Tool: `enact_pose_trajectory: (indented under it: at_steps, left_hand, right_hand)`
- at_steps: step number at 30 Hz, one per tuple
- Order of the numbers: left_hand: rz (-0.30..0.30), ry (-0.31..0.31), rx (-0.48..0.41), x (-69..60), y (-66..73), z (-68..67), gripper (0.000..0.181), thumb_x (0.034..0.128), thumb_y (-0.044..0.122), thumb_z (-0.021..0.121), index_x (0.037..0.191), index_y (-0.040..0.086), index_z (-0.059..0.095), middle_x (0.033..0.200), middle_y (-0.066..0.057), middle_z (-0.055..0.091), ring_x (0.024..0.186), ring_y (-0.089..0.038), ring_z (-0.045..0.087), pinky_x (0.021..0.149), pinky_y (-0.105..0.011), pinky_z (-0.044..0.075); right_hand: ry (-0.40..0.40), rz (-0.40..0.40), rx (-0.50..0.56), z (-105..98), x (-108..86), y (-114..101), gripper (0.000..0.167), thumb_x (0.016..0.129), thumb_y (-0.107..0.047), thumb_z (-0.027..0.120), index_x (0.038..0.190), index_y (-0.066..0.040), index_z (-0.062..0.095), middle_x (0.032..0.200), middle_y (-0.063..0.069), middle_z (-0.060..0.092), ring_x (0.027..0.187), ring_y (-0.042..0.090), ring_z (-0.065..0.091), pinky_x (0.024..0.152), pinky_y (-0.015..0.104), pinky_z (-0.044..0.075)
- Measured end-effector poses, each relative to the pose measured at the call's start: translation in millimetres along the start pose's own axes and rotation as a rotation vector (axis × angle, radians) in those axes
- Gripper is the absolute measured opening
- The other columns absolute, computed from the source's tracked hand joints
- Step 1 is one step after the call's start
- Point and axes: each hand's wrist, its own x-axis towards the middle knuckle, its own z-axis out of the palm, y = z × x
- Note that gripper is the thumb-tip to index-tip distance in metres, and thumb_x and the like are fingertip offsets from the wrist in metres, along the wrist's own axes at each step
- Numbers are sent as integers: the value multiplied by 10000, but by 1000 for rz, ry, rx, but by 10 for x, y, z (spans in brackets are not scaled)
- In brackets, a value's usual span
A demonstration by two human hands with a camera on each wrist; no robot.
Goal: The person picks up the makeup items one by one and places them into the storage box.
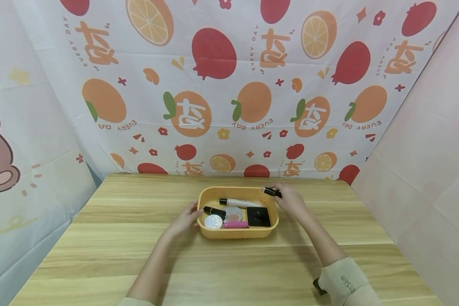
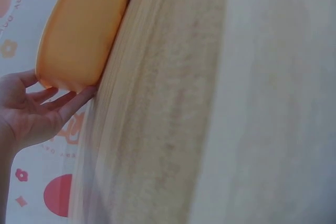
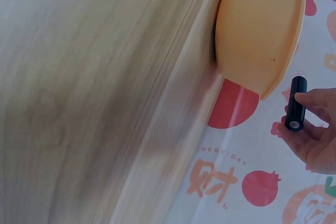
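Note:
A yellow plastic basket (image 1: 237, 233) stands on the wooden table, holding several cosmetics. My left hand (image 1: 185, 219) grips its left end, thumb at the rim and fingers against the outer wall; the left wrist view shows this hand (image 2: 39, 109) at the basket's end (image 2: 84, 30). Above the right rim, my right hand (image 1: 289, 199) pinches a small black cosmetic tube (image 1: 272, 192) with a clear tip. In the right wrist view the tube (image 3: 297, 103) sits between thumb and fingers, apart from the basket (image 3: 257, 30). Its exact kind is unclear.
Inside the basket lie a white tube with a black cap (image 1: 239, 203), a black tube (image 1: 214, 212), a round white case (image 1: 213, 222), a clear round compact (image 1: 233, 214), a pink tube (image 1: 235, 225) and a black square case (image 1: 258, 217). A fruit-patterned curtain (image 1: 222, 106) hangs behind the table (image 1: 229, 272).

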Motion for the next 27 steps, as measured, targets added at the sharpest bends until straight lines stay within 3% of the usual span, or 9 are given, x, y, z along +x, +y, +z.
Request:
enact_pose_trajectory:
  at_steps: [6,13,27]
  left_hand:
    - [7,0,-1,18,-17,-1,493,985,46,347,1406,-94,130,1415,-353,124,1220,-503,294,911,-531,409]
    - [11,6,-5,29,-18,-5,485,986,40,339,1403,-96,132,1417,-351,122,1210,-507,307,913,-540,403]
    - [6,-14,2,8,13,-11,495,988,44,337,1406,-97,113,1415,-360,108,1224,-512,276,918,-534,402]
  right_hand:
    - [-16,3,0,-1,10,-89,344,800,-36,672,1139,-60,616,1022,156,608,836,275,568,680,418,505]
    - [-19,-18,8,12,25,-181,335,800,-32,673,1131,-51,621,1102,177,596,931,314,570,761,455,498]
    - [-43,-12,15,72,20,-282,337,815,-54,677,1143,-107,618,1032,125,610,827,237,563,675,369,505]
